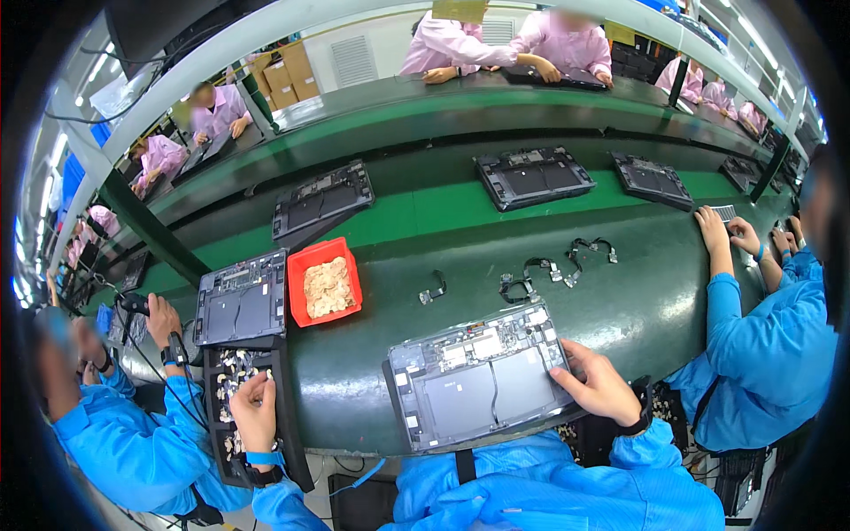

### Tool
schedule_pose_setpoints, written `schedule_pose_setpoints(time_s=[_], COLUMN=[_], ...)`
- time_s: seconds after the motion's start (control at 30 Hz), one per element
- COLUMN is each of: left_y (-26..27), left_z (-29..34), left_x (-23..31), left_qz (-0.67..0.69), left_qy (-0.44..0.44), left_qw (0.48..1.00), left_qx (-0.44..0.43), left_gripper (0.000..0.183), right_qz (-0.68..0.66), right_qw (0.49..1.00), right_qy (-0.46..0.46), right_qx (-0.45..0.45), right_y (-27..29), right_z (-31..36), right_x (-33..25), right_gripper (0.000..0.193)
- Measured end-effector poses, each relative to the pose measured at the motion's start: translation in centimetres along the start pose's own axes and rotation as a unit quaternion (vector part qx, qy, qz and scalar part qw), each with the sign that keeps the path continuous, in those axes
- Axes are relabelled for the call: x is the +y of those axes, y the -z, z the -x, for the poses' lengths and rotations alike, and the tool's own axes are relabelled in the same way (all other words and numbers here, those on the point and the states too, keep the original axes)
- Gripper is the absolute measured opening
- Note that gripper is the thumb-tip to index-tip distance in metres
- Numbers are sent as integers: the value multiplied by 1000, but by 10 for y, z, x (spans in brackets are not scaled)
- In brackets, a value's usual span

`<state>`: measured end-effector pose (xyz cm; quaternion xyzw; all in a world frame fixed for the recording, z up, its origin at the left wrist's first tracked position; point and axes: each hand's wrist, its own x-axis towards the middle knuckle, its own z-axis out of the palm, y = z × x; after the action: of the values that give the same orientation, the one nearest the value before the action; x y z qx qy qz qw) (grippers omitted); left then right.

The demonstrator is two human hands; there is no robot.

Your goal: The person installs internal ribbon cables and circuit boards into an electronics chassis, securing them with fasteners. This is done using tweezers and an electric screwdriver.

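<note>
A: Where is the laptop [465, 403] in front of you, going by the red box [297, 288]?

B: It lies to the right of the red box and nearer you, at the front edge of the dark green worktop [341, 376]. Its inside is bare, so you see a circuit board on the far side and dark battery blocks on the near side.

A: And your hands?

B: Your left hand [254, 418] is nearer you than the red box and slightly left of it, above a black tray [288, 434] of small pieces. That grip is together at the fingertips; I can't tell whether a piece is pinched there. Your right hand [604, 387], well right of the red box, touches the laptop's right edge. I can't tell whether that grip is clamped on it.

A: What else is around the red box?

B: Pale round pieces [328, 288] fill the middle of it. Just to its left you have a second bare laptop [241, 305], and behind it a third laptop [326, 196]. To its right lie short black cables [541, 263]. Well left of it, a co-worker's hand [163, 320] holds a black tool [133, 304].
</note>
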<state>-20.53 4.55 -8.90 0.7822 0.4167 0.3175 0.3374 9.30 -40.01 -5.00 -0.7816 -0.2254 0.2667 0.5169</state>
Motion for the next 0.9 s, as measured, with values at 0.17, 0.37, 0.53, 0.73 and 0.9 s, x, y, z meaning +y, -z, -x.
schedule_pose_setpoints(time_s=[0.17, 0.37, 0.53, 0.73, 0.9], left_y=[-2, -2, -1, -2, -1], left_z=[-3, -10, -12, -20, -18], left_x=[9, -17, -20, -22, -16], left_qz=[-64, -105, -56, 2, 108], left_qy=[5, -72, -2, -27, -25], left_qw=[997, 992, 997, 999, 991], left_qx=[-50, -24, -55, -29, -70], left_gripper=[32, 28, 33, 33, 41], right_qz=[200, 139, 140, 112, 101], right_qw=[974, 969, 938, 893, 842], right_qy=[109, 202, 312, 403, 490], right_qx=[4, -9, -54, -167, -204], right_y=[19, 26, 27, 4, -40], right_z=[-8, -19, -33, -56, -84], right_x=[-8, -24, -37, -65, -64], right_gripper=[43, 38, 35, 34, 17])
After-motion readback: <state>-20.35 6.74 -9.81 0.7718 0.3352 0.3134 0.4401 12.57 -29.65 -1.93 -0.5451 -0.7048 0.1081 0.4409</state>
